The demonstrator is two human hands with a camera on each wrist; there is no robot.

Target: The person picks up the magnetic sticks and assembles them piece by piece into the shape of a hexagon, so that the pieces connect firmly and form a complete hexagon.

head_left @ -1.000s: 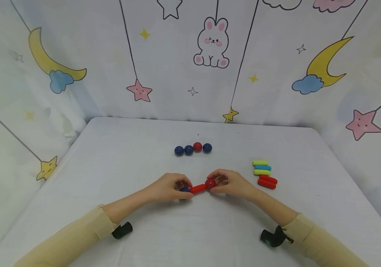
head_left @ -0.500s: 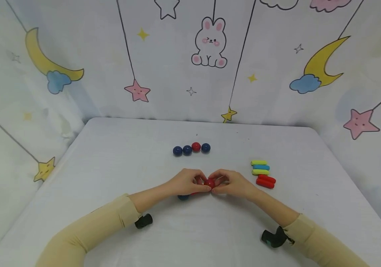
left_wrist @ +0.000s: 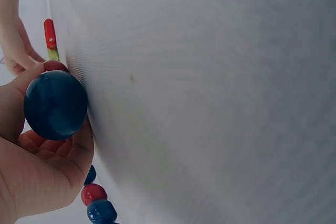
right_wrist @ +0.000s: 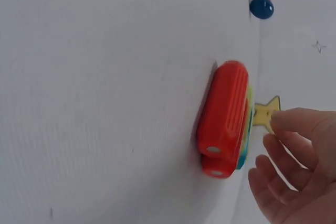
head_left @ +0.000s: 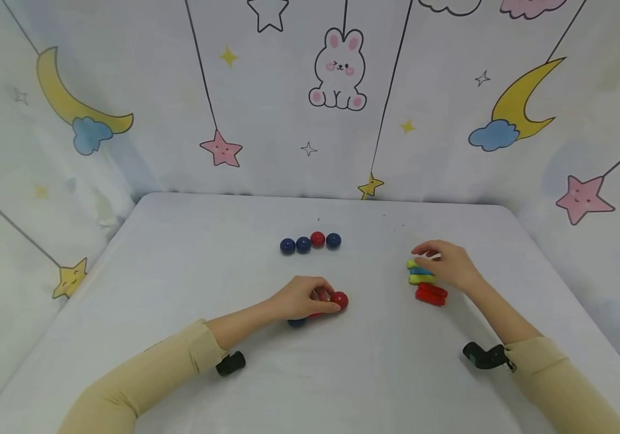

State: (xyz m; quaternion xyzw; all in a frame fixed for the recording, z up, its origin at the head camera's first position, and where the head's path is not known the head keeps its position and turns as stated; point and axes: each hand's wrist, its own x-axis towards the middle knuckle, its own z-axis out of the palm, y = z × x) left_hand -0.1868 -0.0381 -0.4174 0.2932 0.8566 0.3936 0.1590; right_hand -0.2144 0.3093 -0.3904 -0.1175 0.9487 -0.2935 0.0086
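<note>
My left hand (head_left: 301, 298) pinches a glossy red ball (head_left: 342, 299) between thumb and fingers, low over the white table. Under that hand a red rod (head_left: 315, 315) shows only as a sliver, between the red ball and a dark blue ball (head_left: 297, 323). The blue ball fills the front of the left wrist view, hiding the rod there. At the right, my right hand (head_left: 447, 264) hovers over a yellow-green rod (head_left: 411, 264) with fingers loosely bent and nothing between them. A blue rod (head_left: 421, 271), another yellow-green rod (head_left: 421, 279) and two red rods (head_left: 432, 294) lie nearer me.
A row of three dark blue balls (head_left: 287, 246) and one red ball (head_left: 318, 239) lies farther back on the white tabletop (head_left: 207, 241). Behind the table's far edge hangs a white cloth (head_left: 277, 78) printed with moons, stars and a rabbit.
My left hand has shifted right from the blue ball to the red ball. My right hand has let go of the red ball and moved right and back, over the rods.
</note>
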